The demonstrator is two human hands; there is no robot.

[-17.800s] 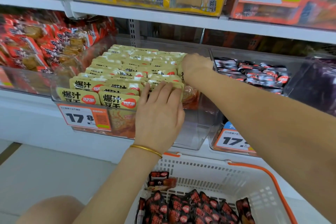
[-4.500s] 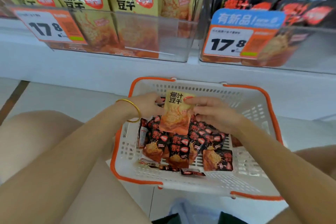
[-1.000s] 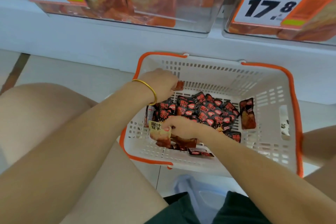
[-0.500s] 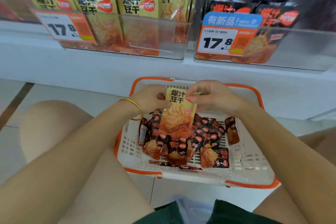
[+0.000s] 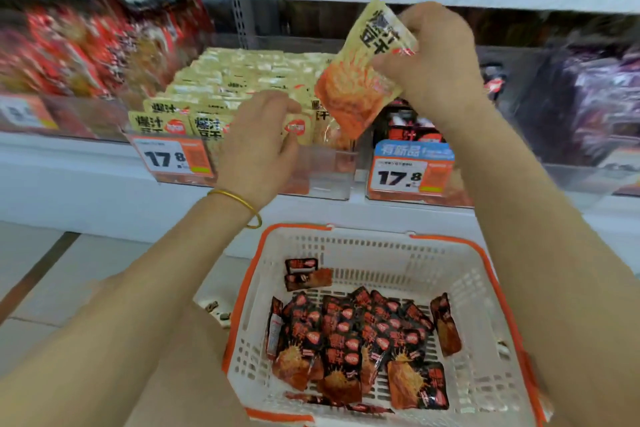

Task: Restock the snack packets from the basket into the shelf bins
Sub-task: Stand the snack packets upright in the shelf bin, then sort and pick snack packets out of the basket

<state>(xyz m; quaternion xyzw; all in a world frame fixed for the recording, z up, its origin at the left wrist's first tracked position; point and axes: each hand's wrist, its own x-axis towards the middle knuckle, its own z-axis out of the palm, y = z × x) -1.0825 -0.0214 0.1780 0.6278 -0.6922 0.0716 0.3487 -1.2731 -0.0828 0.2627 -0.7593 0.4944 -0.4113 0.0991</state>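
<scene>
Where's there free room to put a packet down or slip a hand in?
Basket: bare floor along the far wall and the right wall; black packets crowd the middle and near left. The yellow packets' bin is packed in rows; only its front right corner, beside the left hand, looks open.

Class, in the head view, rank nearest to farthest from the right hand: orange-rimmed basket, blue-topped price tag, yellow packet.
1. Yellow packet, in the right hand's grip.
2. Blue-topped price tag, just below on the bin front.
3. Orange-rimmed basket, down on the floor.
</scene>
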